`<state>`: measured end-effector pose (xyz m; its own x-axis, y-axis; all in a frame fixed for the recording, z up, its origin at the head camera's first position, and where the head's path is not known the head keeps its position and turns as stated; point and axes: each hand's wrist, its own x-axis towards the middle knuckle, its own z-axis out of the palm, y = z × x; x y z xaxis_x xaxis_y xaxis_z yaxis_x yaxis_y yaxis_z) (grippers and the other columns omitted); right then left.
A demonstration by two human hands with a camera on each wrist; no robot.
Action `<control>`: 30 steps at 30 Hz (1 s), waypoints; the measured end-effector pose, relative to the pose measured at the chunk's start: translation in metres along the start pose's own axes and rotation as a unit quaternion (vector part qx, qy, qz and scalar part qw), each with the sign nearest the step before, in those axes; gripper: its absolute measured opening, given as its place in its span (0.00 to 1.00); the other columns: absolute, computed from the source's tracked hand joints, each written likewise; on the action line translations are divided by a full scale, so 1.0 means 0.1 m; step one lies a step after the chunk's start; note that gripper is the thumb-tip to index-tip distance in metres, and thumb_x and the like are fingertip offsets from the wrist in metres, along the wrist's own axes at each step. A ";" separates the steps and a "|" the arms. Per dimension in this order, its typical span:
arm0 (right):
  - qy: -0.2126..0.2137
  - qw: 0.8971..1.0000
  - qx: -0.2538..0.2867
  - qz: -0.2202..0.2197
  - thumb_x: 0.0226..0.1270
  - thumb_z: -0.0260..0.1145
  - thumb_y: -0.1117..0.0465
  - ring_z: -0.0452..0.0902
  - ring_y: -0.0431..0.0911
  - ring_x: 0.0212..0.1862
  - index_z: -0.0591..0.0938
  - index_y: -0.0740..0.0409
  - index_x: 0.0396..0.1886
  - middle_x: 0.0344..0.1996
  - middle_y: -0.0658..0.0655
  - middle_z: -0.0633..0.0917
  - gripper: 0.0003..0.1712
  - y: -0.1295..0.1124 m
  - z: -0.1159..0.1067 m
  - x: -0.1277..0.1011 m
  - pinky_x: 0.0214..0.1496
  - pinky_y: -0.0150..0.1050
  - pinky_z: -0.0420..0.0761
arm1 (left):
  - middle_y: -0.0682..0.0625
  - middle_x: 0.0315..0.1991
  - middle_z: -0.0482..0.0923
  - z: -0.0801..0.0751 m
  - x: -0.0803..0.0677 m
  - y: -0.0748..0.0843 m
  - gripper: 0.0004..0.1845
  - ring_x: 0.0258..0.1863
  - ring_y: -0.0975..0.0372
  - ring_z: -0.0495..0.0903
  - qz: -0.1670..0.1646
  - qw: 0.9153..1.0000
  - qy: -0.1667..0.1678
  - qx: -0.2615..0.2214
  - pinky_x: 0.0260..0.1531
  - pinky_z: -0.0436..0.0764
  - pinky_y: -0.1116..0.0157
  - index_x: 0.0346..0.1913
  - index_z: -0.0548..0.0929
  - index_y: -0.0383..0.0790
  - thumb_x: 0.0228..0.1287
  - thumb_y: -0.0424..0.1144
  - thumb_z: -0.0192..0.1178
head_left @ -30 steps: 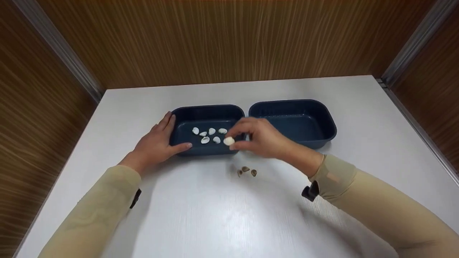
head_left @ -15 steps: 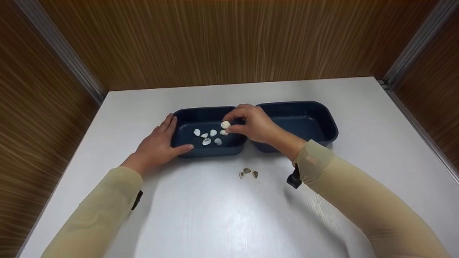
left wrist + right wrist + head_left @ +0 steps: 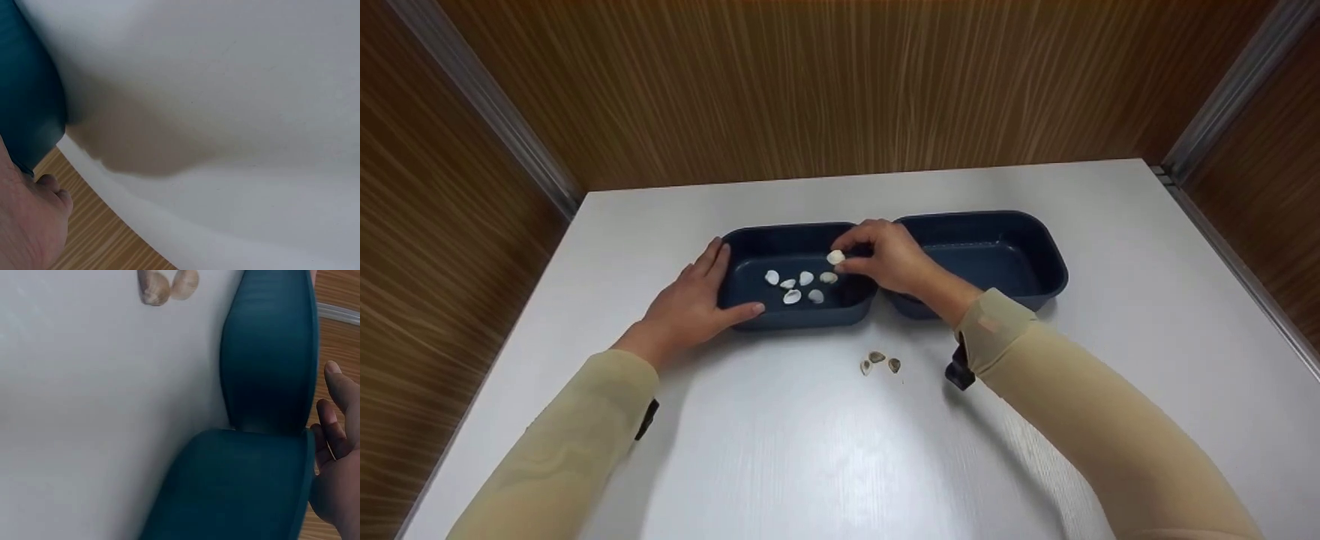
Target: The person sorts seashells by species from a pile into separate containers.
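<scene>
The left tray and right tray look like smooth plastic, satiny outside, with a soft gloss along the right one's floor. White shells look hard and chalky; brown shells seem smooth. The white bench is smooth, finely grained and glossy. Wood-grain panels meet dull metal strips. The sleeves are matt, stretchy-looking cloth.

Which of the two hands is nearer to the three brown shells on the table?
Right. The right hand is beyond the brown shells, partly over the left tray; the left hand is farther away, to their left.
</scene>
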<state>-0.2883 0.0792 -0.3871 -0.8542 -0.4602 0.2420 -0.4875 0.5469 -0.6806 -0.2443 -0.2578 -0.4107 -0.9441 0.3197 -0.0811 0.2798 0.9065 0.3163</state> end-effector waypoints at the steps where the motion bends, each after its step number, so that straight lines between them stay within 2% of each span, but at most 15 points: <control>1: -0.002 1.000 -0.002 0.002 0.67 0.80 0.60 0.81 0.50 0.58 0.92 0.56 0.52 0.48 0.54 0.90 0.15 0.00 0.01 0.00 0.67 0.47 0.76 | 0.44 0.88 0.32 0.00 0.00 0.00 0.67 0.84 0.40 0.46 0.000 1.000 0.000 0.000 0.79 0.55 0.41 0.87 0.38 0.39 0.64 0.84 0.49; 5: -0.013 1.000 -0.011 0.003 0.66 0.80 0.60 0.81 0.51 0.57 0.93 0.54 0.51 0.48 0.53 0.90 0.14 0.01 0.04 0.00 0.65 0.48 0.75 | 0.45 0.88 0.31 0.00 0.00 0.00 0.67 0.84 0.39 0.47 -0.002 1.000 -0.001 0.000 0.79 0.56 0.41 0.87 0.38 0.40 0.63 0.84 0.49; 12: -0.026 0.999 -0.028 -0.022 0.65 0.81 0.59 0.82 0.52 0.55 0.93 0.56 0.49 0.47 0.53 0.91 0.14 0.04 0.09 0.00 0.62 0.49 0.77 | 0.46 0.88 0.31 0.00 -0.01 -0.01 0.66 0.84 0.41 0.45 -0.001 1.000 0.001 -0.003 0.79 0.55 0.42 0.87 0.38 0.41 0.64 0.83 0.49; 17: -0.031 0.998 -0.040 -0.025 0.64 0.82 0.59 0.81 0.52 0.54 0.93 0.56 0.49 0.47 0.53 0.92 0.15 0.05 0.10 0.00 0.61 0.49 0.76 | 0.47 0.88 0.29 -0.01 0.00 -0.01 0.67 0.84 0.38 0.45 -0.005 1.000 -0.005 -0.005 0.79 0.55 0.41 0.87 0.36 0.42 0.63 0.84 0.49; 21: -0.031 0.998 -0.046 -0.032 0.63 0.82 0.58 0.80 0.54 0.54 0.93 0.56 0.49 0.48 0.54 0.92 0.15 0.05 0.11 0.00 0.62 0.52 0.74 | 0.47 0.88 0.29 -0.02 0.00 0.00 0.67 0.83 0.36 0.46 -0.007 1.000 -0.006 -0.008 0.79 0.55 0.40 0.87 0.36 0.42 0.63 0.85 0.48; 26: -0.032 0.997 -0.061 -0.035 0.63 0.83 0.57 0.79 0.56 0.56 0.93 0.55 0.49 0.48 0.54 0.91 0.16 0.05 0.12 -0.01 0.66 0.58 0.69 | 0.47 0.88 0.30 -0.01 0.00 0.00 0.67 0.83 0.37 0.46 -0.007 1.000 -0.005 -0.006 0.79 0.55 0.40 0.87 0.36 0.43 0.63 0.85 0.48; 30: -0.034 0.996 -0.071 -0.037 0.63 0.83 0.57 0.78 0.56 0.56 0.93 0.54 0.49 0.49 0.55 0.91 0.16 0.05 0.14 -0.01 0.65 0.60 0.68 | 0.46 0.88 0.30 0.00 -0.02 0.01 0.67 0.83 0.38 0.45 -0.008 1.000 -0.006 -0.008 0.79 0.55 0.40 0.87 0.36 0.42 0.63 0.84 0.49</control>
<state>-0.2877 0.0731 -0.4004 -0.8026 -0.5469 0.2380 -0.5743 0.6009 -0.5559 -0.2427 -0.2578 -0.4100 -0.9463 0.3079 -0.0981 0.2609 0.9070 0.3305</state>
